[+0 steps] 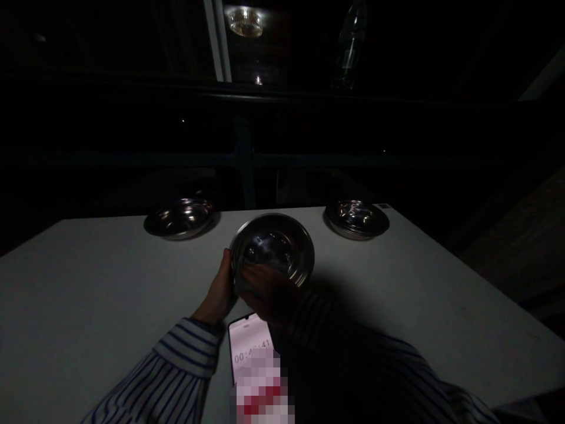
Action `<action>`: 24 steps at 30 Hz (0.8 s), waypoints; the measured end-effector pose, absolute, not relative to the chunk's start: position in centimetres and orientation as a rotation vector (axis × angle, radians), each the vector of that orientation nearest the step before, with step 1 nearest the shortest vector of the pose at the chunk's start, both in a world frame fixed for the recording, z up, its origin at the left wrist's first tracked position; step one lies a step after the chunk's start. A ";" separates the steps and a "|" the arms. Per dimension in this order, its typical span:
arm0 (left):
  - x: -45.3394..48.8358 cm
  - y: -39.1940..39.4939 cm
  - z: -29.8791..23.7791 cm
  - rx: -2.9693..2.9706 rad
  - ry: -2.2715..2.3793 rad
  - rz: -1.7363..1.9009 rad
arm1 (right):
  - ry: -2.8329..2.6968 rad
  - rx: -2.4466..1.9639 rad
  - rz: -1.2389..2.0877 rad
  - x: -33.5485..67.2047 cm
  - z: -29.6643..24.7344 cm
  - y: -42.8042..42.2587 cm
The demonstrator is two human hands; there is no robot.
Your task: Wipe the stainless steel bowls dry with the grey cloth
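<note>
A shiny stainless steel bowl is tilted towards me over the middle of the white table. My left hand grips its left side, with the thumb up along the rim and the other fingers hidden behind the bowl. Inside the lower left part of the bowl is my right hand, its fingers bent against the wall. A dim greyish patch shows under those fingers, perhaps a cloth, but shadow hides what it is.
A metal bowl stands at the table's far left edge, and stacked-looking metal bowls at the far right. Below my hands, a phone showing a timer lies on the white table. A clear bottle stands behind, in the dark.
</note>
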State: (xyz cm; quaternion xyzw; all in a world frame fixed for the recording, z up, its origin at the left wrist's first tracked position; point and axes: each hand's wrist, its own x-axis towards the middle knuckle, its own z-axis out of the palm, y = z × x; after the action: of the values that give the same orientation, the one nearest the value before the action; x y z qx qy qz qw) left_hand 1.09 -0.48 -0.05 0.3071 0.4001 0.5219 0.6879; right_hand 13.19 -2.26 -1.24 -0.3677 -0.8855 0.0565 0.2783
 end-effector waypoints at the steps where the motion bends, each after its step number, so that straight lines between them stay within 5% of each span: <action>1: 1.1 -0.5 0.1 0.694 0.891 1.164 | -2.415 -0.998 0.156 13.6 -1.2 -2.5; 24: 1.8 -1.0 -0.2 0.777 0.801 1.166 | -2.749 -1.185 -0.033 19.9 -1.4 -3.5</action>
State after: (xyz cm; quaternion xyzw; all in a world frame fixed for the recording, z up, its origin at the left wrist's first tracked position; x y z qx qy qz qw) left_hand 1.84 -1.01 -0.15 0.3477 0.3586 0.5218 0.6916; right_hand 19.89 -3.47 -1.44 -0.3948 -0.9157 -0.0109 0.0740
